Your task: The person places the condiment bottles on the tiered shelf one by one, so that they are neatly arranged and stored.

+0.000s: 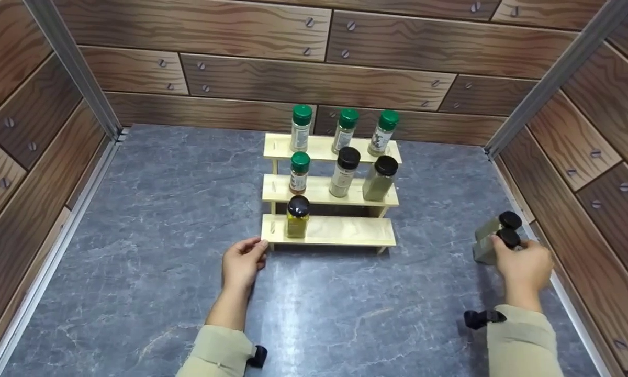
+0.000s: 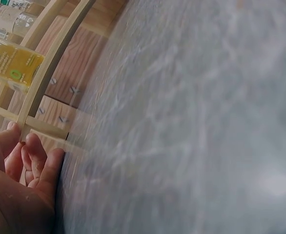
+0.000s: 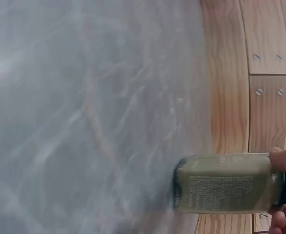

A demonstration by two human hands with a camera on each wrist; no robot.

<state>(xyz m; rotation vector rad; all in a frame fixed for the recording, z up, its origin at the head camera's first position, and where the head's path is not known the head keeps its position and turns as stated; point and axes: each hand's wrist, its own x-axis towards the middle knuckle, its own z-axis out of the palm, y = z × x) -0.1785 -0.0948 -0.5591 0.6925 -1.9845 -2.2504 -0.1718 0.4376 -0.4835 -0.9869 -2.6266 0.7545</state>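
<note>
A three-tier pale wooden spice rack [image 1: 350,230] stands mid-table. At its front left corner my left hand [image 1: 239,264] pinches the lowest shelf between thumb and fingers; the left wrist view shows the thumb [image 2: 6,139] against the wood. Far to the right, my right hand [image 1: 526,264] grips a black-capped spice jar [image 1: 485,250] near its cap. Its greenish-grey contents and printed label show in the right wrist view, where the jar [image 3: 226,187] appears sideways. A similar black-capped jar [image 1: 485,228] stands right behind it. One jar of yellow spice [image 1: 296,226] occupies the bottom shelf's left end.
Three green-capped jars [image 1: 301,131] line the top shelf. The middle shelf bears a green-capped jar [image 1: 298,180], a black-capped white-labelled jar [image 1: 341,178] and a black-capped greenish jar [image 1: 378,186]. Wood-patterned walls [image 1: 251,78] enclose the grey marbled table [image 1: 178,188] at back and sides.
</note>
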